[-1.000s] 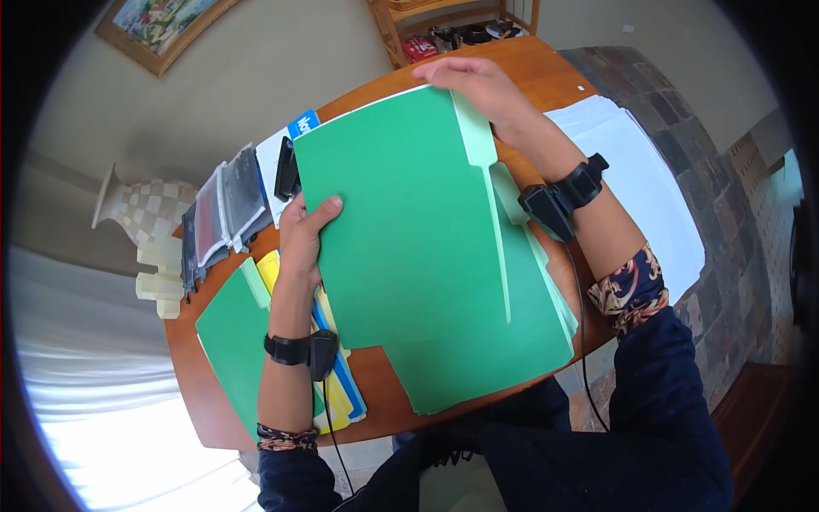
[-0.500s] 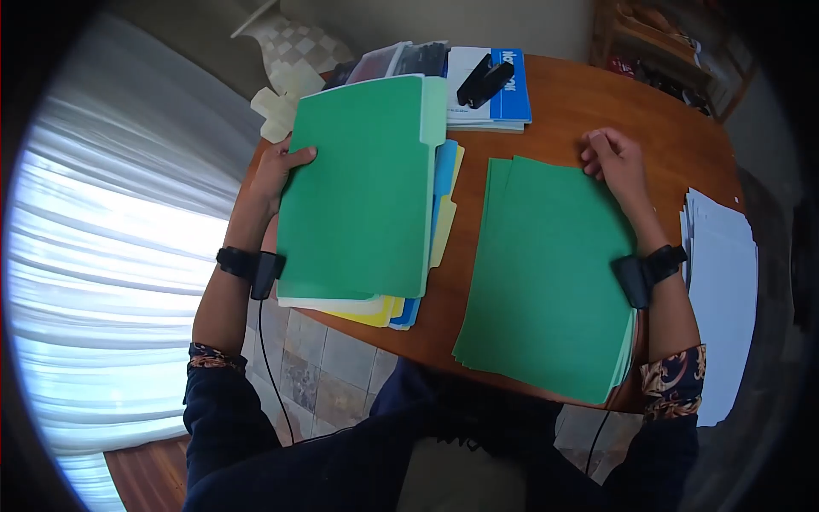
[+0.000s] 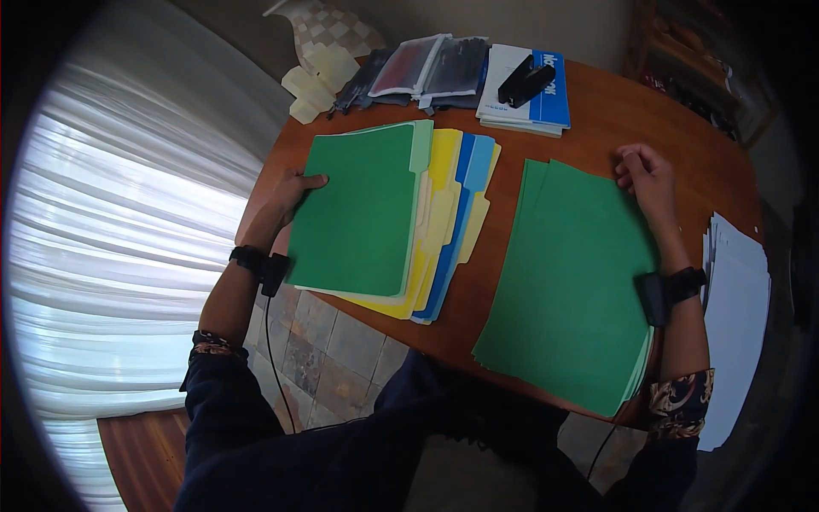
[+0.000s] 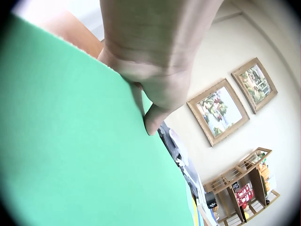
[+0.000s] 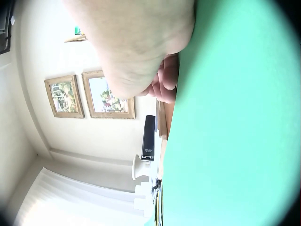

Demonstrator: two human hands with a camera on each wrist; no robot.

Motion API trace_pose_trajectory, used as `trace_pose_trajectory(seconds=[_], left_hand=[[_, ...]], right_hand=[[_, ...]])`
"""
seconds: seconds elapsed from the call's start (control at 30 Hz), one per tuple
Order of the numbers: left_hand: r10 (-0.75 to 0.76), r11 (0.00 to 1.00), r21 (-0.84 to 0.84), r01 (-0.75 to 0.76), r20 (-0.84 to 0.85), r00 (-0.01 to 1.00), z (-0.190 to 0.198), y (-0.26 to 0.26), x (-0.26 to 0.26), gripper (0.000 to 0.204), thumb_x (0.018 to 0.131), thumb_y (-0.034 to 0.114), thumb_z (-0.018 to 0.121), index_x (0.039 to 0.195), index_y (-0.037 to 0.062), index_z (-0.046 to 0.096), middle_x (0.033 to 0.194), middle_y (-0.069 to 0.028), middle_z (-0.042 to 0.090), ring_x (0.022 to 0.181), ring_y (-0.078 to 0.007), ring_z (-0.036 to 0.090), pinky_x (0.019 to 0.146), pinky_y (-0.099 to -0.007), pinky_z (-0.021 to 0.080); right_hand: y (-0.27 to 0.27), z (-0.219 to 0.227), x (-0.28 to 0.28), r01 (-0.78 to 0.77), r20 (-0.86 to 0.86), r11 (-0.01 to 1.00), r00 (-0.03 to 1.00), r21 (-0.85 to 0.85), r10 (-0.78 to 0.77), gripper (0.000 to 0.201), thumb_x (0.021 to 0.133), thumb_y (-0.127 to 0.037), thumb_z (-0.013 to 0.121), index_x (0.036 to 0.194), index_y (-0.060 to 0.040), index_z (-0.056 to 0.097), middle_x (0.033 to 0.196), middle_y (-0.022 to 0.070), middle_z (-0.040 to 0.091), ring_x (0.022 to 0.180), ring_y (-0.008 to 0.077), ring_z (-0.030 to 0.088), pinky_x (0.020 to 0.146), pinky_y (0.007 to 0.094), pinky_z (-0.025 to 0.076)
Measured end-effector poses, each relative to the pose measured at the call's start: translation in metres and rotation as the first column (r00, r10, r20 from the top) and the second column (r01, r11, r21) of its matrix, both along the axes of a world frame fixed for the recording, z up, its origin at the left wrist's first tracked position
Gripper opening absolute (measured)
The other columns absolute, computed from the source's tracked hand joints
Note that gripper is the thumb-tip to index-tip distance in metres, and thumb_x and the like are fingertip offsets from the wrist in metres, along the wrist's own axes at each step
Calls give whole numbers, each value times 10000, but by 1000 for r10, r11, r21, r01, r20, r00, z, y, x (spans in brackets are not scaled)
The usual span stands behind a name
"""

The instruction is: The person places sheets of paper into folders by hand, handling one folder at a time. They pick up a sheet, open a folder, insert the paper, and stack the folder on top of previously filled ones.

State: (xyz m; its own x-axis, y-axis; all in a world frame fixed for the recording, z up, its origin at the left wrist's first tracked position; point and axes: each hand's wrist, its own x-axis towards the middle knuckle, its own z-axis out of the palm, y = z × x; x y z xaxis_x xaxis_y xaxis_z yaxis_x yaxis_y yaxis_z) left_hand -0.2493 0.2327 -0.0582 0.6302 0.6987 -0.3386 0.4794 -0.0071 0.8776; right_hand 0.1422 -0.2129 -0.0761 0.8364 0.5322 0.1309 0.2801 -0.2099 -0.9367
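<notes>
At the left of the head view my left hand (image 3: 288, 192) pinches the left edge of a green file folder (image 3: 363, 213), thumb on top and fingers hidden beneath. This folder overlaps a fanned row of yellow folders (image 3: 442, 200) and blue folders (image 3: 461, 230), their tabs facing right. The left wrist view shows the thumb (image 4: 154, 120) against the green sheet (image 4: 89, 136). My right hand (image 3: 648, 175) is by the upper right corner of a stack of green folders (image 3: 572, 282), its fingers loosely curled. Those curled fingers (image 5: 164, 84) sit right at the green edge in the right wrist view.
A black stapler (image 3: 526, 81) lies on notebooks (image 3: 550, 107) at the back. Zip pouches (image 3: 452, 68) and cream sticky-note pads (image 3: 320, 77) lie left of them. White paper (image 3: 735, 324) is stacked at the right edge. A curtain (image 3: 128, 256) hangs at the left.
My left hand has carried the green folder leftward from over the green stack and lowered it onto the coloured pile. My right hand has left the folder's top edge for the stack's corner.
</notes>
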Motion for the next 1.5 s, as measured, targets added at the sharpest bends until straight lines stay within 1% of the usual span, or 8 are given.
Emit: trace_pose_trajectory(seconds=[0.1, 0.23, 0.3, 0.47, 0.6, 0.77, 1.37, 1.5], left_hand=[[-28, 996, 90, 25, 29, 999, -1, -2, 2, 344, 848, 185, 727, 1075, -65, 667, 914, -145, 709, 738, -210, 710, 665, -319, 584], [94, 808, 523, 270, -567, 818, 38, -33, 21, 588, 741, 320, 844, 1091, -102, 631, 925, -226, 702, 861, -263, 718, 758, -361, 562], [159, 518, 690, 505, -658, 736, 49, -48, 27, 570, 749, 312, 841, 1102, -80, 626, 991, -253, 693, 931, -292, 711, 808, -376, 550], [-188, 401, 730, 553, -525, 830, 76, -150, 95, 391, 819, 234, 770, 1113, 9, 645, 1125, -164, 682, 991, -329, 681, 850, -410, 534], [-692, 183, 753, 632, -358, 627, 52, -235, 165, 486, 805, 234, 774, 1222, 49, 606, 1240, -136, 640, 1132, -322, 620, 961, -394, 503], [-821, -4, 909, 417, -241, 518, 6, -297, 240, 768, 791, 387, 776, 1392, 32, 455, 1404, -212, 518, 1322, -399, 470, 1104, -460, 381], [-805, 205, 836, 508, -151, 574, -17, -262, 222, 797, 764, 431, 786, 1375, 4, 503, 1410, -203, 524, 1349, -348, 454, 1131, -461, 318], [-822, 212, 827, 520, -136, 553, -26, -260, 224, 789, 764, 430, 785, 1374, 9, 515, 1449, -187, 497, 1381, -332, 422, 1150, -454, 288]], right_hand=[[2, -4, 3, -13, -1, 1000, 1000, 4, 13, 196, 963, -192, 565, 989, -44, 691, 763, 6, 650, 625, 83, 606, 552, 228, 440], [-1, -5, 3, -30, 5, 998, 1000, 50, 30, 195, 954, -176, 569, 978, -23, 687, 766, 24, 658, 635, 91, 621, 578, 242, 479], [-5, -2, 2, -41, 10, 997, 999, 65, 40, 199, 948, -168, 571, 971, -6, 686, 760, 37, 662, 635, 100, 628, 594, 252, 499], [-1, 0, 1, -37, -11, 999, 999, 30, 38, 190, 967, -192, 579, 976, -45, 699, 776, 17, 664, 639, 82, 613, 568, 218, 462], [-3, -3, 3, -38, -48, 997, 998, 60, 41, 193, 955, -173, 579, 975, -20, 696, 775, 35, 672, 641, 97, 630, 583, 236, 492], [-5, -5, 8, -36, -93, 994, 995, 107, 46, 200, 946, -166, 582, 968, -3, 696, 779, 50, 683, 645, 113, 650, 588, 253, 515], [-14, 47, 13, 135, -28, 988, 991, 75, -134, 217, 920, -166, 578, 983, -8, 712, 808, 59, 711, 634, 111, 672, 568, 249, 512], [-32, 51, 11, 161, 256, 979, 959, -127, -125, 238, 882, -193, 612, 989, -6, 714, 848, 118, 725, 746, 221, 702, 695, 345, 536]])
